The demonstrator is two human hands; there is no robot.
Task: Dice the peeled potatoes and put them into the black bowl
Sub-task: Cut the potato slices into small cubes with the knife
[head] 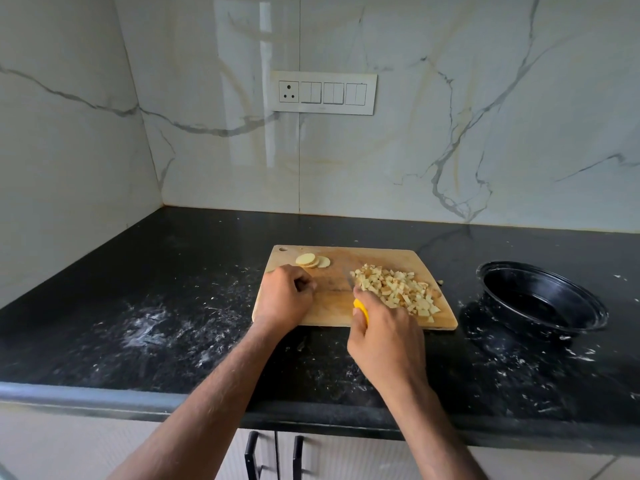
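A wooden cutting board (pixel 332 308) lies on the black counter. A heap of diced potato (pixel 398 289) covers its right half. A few round potato slices (pixel 312 261) sit at its back left corner. My right hand (pixel 384 337) grips a yellow-handled knife (pixel 361 309), its blade (pixel 349 279) angled against the left edge of the heap. My left hand (pixel 285 299) rests on the board's left part with fingers curled; whether it holds anything I cannot see. The black bowl (pixel 585 303) stands to the right of the board and looks empty.
White powder and smears mark the counter (pixel 149 330), thickest at the left and around the bowl. Marble walls meet in a corner at the back left. A switch panel (pixel 323 93) is on the back wall. Cabinet handles (pixel 251 455) show below the counter edge.
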